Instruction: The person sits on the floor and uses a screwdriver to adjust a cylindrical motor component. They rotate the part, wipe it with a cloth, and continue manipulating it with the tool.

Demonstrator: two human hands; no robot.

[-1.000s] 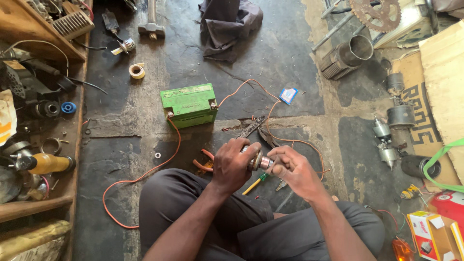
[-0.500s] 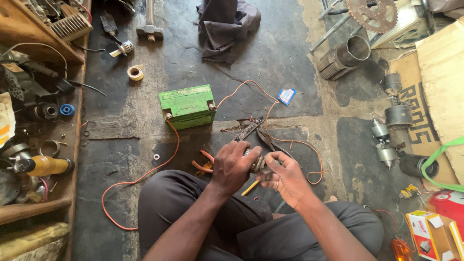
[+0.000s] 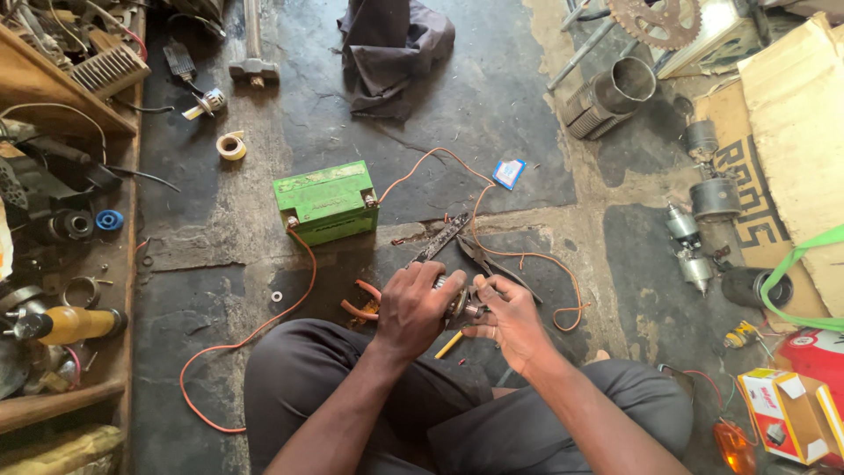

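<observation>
Small metal motor part (image 3: 464, 303), round and grey, sits between your two hands just above your lap, over the dark concrete floor (image 3: 492, 114). Your left hand (image 3: 418, 308) wraps over it from the left with fingers curled shut around its body, hiding most of it. Your right hand (image 3: 510, 318) meets it from the right, fingertips pinched on its end; exactly what they grip is too small to make out.

Just beyond your knuckles lie dark metal pliers (image 3: 488, 259) and a flat dark metal strip (image 3: 440, 239), both close to the hands. A thin orange wire (image 3: 527, 257) loops around them and runs to the green rectangular battery (image 3: 325, 200), which stands near, up and to the left. Orange-handled pliers (image 3: 360, 299) lie touching or just beside your left hand, partly hidden by it. A yellow-handled tool (image 3: 448, 345) pokes out beneath your hands, mostly covered.

Open floor lies beyond the battery, up to the crumpled dark cloth (image 3: 391, 48). To your left a wooden shelf (image 3: 123, 264) edges the space; to your right grey cylindrical motor housings (image 3: 703, 202) and flat brown cardboard (image 3: 791, 123) crowd it. The frame cuts off your knees.
</observation>
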